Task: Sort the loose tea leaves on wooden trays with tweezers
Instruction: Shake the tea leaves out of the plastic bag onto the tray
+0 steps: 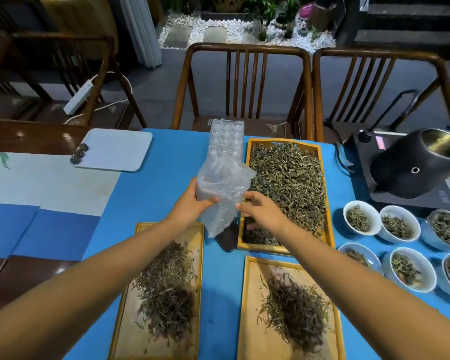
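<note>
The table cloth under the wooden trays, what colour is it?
Blue; the table cloth shows clearly in the head view.

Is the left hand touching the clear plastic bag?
Touching. The head view shows the left hand gripping the clear plastic bag, its fingers pressed into the film.

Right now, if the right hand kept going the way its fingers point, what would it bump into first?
Probably the clear plastic bag: the right hand points left toward it, fingers nearly at its edge. Whether they already touch is unclear.

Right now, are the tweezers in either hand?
No: the left hand and the right hand both grip a clear plastic bag above the blue tablecloth, with no tweezers in view.
</note>
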